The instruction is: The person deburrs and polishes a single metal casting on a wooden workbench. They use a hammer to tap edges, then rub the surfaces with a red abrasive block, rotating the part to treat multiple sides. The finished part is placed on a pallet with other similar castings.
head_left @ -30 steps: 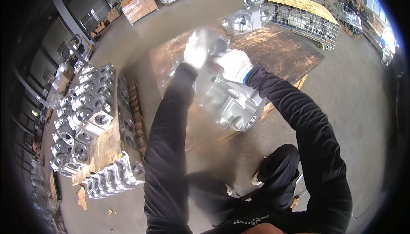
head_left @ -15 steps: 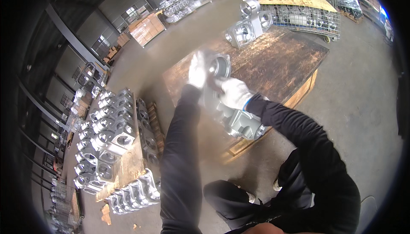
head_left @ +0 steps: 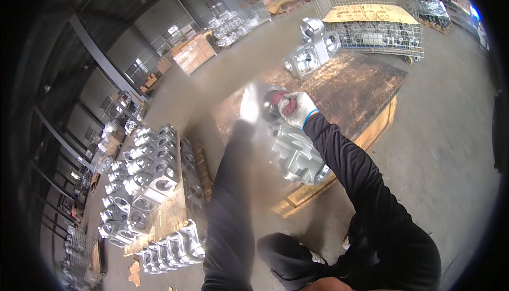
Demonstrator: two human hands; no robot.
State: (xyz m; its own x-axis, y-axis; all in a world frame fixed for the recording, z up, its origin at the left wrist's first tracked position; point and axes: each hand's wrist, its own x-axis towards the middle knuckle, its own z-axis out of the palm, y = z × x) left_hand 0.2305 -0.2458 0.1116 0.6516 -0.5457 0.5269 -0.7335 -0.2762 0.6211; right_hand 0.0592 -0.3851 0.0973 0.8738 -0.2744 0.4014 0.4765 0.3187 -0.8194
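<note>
A silver metal casting (head_left: 299, 153) with a round bore at its far end lies on the near left part of the wooden table. My right hand (head_left: 298, 108), in a white glove with a blue cuff edge, is closed on a reddish-brown pad (head_left: 277, 98) at the rim of that bore. The pad's exact kind does not show. My left hand (head_left: 249, 105), also white-gloved, is up against the casting's far left side. Glare and blur hide its fingers.
Another silver casting (head_left: 313, 49) stands at the back of the table (head_left: 360, 76). A wire cage (head_left: 371, 18) full of metal parts is behind it. Rows of castings (head_left: 140, 171) sit on a pallet to the left. Stacked cartons (head_left: 193, 52) stand farther off.
My right hand has turned and drawn back a little at the bore, so the reddish-brown pad shows more. The whole view has shifted slightly. My left hand stays at the casting's side.
</note>
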